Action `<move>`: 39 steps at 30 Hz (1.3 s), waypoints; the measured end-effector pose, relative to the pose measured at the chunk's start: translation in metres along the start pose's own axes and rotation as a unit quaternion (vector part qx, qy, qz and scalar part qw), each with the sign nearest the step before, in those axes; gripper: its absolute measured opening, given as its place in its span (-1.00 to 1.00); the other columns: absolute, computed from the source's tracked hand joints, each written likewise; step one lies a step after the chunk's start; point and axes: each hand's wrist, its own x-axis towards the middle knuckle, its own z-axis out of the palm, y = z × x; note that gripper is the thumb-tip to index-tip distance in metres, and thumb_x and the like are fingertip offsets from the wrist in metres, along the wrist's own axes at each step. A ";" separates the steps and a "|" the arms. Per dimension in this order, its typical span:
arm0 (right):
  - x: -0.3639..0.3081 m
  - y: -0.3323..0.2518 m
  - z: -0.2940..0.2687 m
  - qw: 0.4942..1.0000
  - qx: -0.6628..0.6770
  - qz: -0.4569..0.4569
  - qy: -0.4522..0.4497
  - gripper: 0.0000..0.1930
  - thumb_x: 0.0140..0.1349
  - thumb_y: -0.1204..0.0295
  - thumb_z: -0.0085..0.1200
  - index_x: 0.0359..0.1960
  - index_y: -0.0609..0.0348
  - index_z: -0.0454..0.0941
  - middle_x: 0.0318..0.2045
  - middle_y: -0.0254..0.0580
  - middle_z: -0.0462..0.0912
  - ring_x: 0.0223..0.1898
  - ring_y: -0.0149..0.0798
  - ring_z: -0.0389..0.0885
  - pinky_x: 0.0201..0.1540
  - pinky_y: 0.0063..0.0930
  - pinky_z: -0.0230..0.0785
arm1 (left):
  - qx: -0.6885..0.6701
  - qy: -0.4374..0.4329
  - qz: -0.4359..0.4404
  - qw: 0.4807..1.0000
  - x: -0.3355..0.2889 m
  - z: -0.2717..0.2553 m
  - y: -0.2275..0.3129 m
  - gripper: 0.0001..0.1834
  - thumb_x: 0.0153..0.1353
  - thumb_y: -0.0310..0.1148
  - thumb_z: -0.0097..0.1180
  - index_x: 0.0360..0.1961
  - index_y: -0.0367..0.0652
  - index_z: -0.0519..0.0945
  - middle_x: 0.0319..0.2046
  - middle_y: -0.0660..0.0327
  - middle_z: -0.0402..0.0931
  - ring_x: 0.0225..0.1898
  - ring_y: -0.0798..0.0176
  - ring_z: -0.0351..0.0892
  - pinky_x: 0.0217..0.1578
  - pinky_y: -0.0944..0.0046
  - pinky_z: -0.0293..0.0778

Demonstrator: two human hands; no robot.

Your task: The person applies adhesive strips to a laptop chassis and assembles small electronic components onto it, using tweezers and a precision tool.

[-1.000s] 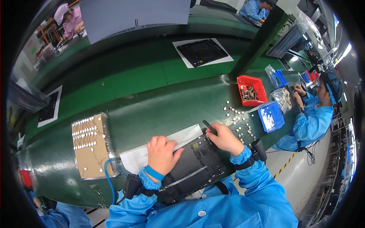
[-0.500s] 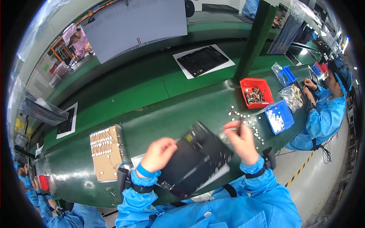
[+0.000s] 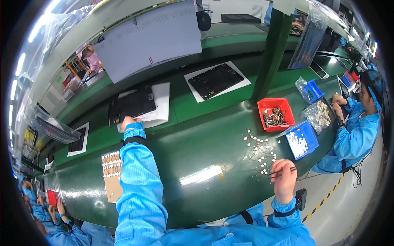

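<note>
Left hand (image 3: 128, 122) is at the near edge of the tablet housing (image 3: 132, 105); can't tell if fingers pinch it. Housing partly overlaps a white sheet (image 3: 162, 97) near the front edge of the far green strip (image 3: 186, 110). Right hand (image 3: 285, 181) clamps black tweezers (image 3: 292, 168) over the bench's (image 3: 197, 149) near-right edge. Step looks like housing placement or pickup; next move calls for level support.

Passing room lies over the green bench (image 3: 197, 149) between the left forearm (image 3: 141, 188) and the scattered white connectors (image 3: 262, 165), a red bin (image 3: 280, 128) standing beyond.
</note>
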 end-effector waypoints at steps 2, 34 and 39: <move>-0.002 0.000 0.001 1.000 0.000 0.009 -0.012 -0.70 0.29 0.33 -0.19 -0.56 0.24 0.36 -0.48 -0.14 0.44 -0.60 -0.47 0.36 -0.59 -0.64 0.28 | -0.172 0.016 -0.096 0.980 -0.027 -0.036 0.015 -0.69 -0.04 -0.40 0.13 -0.28 -0.40 0.47 -0.36 0.10 0.52 -0.40 0.18 0.49 -0.33 0.16 0.47; -0.010 0.088 0.075 0.969 -0.213 0.024 -0.122 -0.79 -0.06 0.71 0.15 -0.46 0.30 0.35 -0.32 -0.01 0.57 -0.33 -0.37 0.57 -0.31 -0.57 0.45 | -0.215 -0.304 0.483 0.792 -0.355 -0.177 0.074 -0.42 -0.16 -0.11 0.26 -0.02 0.11 0.47 0.20 0.07 0.13 0.23 -0.04 0.09 0.11 -0.11 0.16; -0.011 0.088 0.074 0.966 -0.227 0.026 -0.118 -0.79 -0.07 0.72 0.15 -0.47 0.29 0.34 -0.33 0.00 0.57 -0.32 -0.35 0.57 -0.27 -0.54 0.44 | -0.217 -0.311 0.478 0.793 -0.353 -0.178 0.076 -0.43 -0.17 -0.11 0.27 -0.03 0.11 0.48 0.20 0.08 0.13 0.23 -0.04 0.10 0.11 -0.10 0.17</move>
